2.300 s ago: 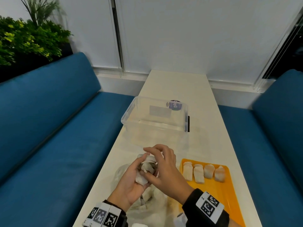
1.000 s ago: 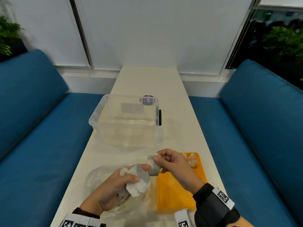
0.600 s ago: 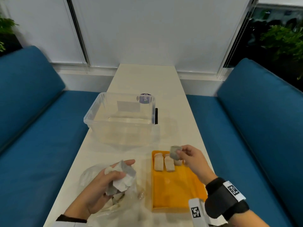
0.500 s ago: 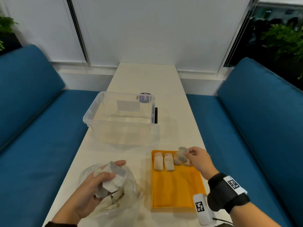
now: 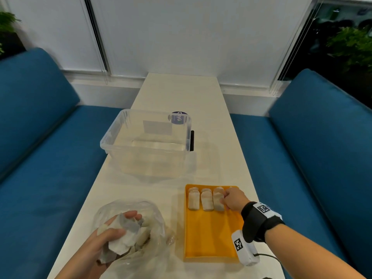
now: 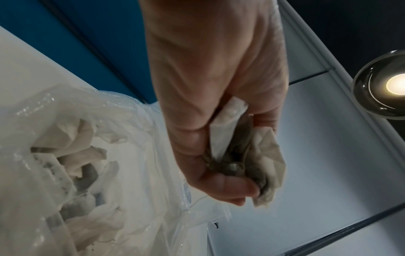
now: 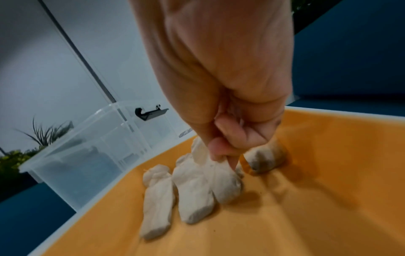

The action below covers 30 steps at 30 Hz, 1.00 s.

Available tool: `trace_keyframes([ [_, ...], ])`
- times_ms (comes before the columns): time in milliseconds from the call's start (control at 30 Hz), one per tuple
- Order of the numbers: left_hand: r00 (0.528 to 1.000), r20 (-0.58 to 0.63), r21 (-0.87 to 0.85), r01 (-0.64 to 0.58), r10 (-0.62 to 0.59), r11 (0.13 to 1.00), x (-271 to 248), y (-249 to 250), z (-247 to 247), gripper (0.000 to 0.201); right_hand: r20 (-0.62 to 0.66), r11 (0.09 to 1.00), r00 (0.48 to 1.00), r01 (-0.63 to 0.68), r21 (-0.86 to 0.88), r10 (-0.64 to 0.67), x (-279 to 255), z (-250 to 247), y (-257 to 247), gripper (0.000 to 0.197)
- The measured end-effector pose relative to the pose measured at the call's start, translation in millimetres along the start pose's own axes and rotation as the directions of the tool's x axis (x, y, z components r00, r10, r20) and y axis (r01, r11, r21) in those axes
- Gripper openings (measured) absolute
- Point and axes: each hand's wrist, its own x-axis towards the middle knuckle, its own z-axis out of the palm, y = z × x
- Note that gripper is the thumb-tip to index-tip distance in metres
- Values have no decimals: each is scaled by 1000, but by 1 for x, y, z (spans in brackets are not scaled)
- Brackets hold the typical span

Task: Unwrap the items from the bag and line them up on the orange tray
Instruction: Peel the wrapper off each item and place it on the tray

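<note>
An orange tray (image 5: pixel 209 234) lies at the near right of the table, with several white unwrapped pieces (image 5: pixel 193 200) in a row at its far end. My right hand (image 5: pixel 231 198) is at the right end of that row. In the right wrist view its curled fingers (image 7: pixel 221 150) pinch the top of a white piece (image 7: pixel 225 183) that lies on the tray (image 7: pixel 306 207), and another piece (image 7: pixel 265 159) sits just beyond. My left hand (image 5: pixel 114 236) grips a crumpled paper wrapper (image 5: pixel 124 232) (image 6: pixel 265 155) over the clear plastic bag (image 5: pixel 153 218), which holds more wrapped bundles (image 6: pixel 87 155).
An empty clear plastic bin (image 5: pixel 147 141) stands on the narrow white table (image 5: pixel 181 91) beyond the bag and tray. Blue sofa seats (image 5: pixel 50 188) flank both long sides. A wrist device with a cable (image 5: pixel 244 250) hangs over the tray's near right corner.
My right hand carried the unwrapped piece from the table's middle to the tray and lowered it into the row. My left hand brought the empty wrapper down onto the bag.
</note>
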Motion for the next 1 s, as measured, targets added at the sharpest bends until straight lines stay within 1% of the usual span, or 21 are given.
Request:
trace_keyframes([
  [67, 1000, 4, -10, 15, -15, 1000, 0, 0, 0, 52, -14, 999, 1000, -16, -37, 15, 1, 1, -1, 12],
  [133, 1000, 9, -14, 21, -21, 1000, 1, 0, -1, 53, -34, 995, 999, -25, -100, 22, 3, 2, 0, 12],
  [233, 1000, -8, -7, 11, -11, 1000, 3, 0, 0, 39, -49, 989, 998, -42, -140, 36, 6, 3, 3, 21],
  [267, 1000, -2, -2, 8, -8, 1000, 4, 1, 0, 39, -54, 988, 998, -38, -149, 30, 7, 3, 4, 23],
  [333, 1000, 16, 7, 8, -9, 1000, 6, 0, 1, 47, -69, 983, 997, -37, -180, 25, 7, 3, 3, 25],
  [400, 1000, 29, 11, 11, -11, 1000, 8, 0, 1, 48, -85, 976, 996, -49, -210, 32, 8, 2, 2, 23],
  [533, 997, 80, 31, -5, 2, 1000, 11, 2, 5, 53, -86, 967, 996, -50, -248, 29, 5, -6, -2, 10],
  [600, 994, 112, 60, -11, 4, 998, 12, 4, 9, 55, -105, 982, 994, -20, -187, 0, -4, -14, -7, 13],
  [633, 992, 127, 68, -15, 6, 998, 13, 4, 11, 52, -122, 989, 992, 20, -148, -38, -11, -19, -11, 13],
  [700, 988, 157, 64, -16, 6, 998, 15, 7, 16, 42, -125, 982, 977, 158, -105, -171, -34, -27, -23, 12],
  [733, 986, 168, 64, -16, 5, 998, 16, 8, 19, 41, -103, 965, 961, 246, -95, -256, -49, -29, -31, 11],
  [767, 984, 176, 68, -17, 5, 998, 17, 9, 21, 43, -72, 937, 936, 337, -87, -344, -65, -29, -40, 10],
  [800, 983, 184, 73, -18, 4, 997, 19, 10, 23, 50, -37, 900, 901, 427, -88, -431, -82, -28, -48, 10],
  [867, 979, 203, 78, -22, 6, 997, 21, 10, 27, 62, 39, 807, 813, 582, -102, -582, -112, -20, -63, 10],
  [933, 975, 223, 81, -31, 12, 996, 23, 11, 32, 64, 96, 682, 693, 720, -126, -715, -131, -7, -72, 14],
  [1000, 968, 250, 62, -36, 20, 997, 23, 11, 35, 64, 115, 522, 541, 838, -155, -833, -140, 7, -74, 26],
])
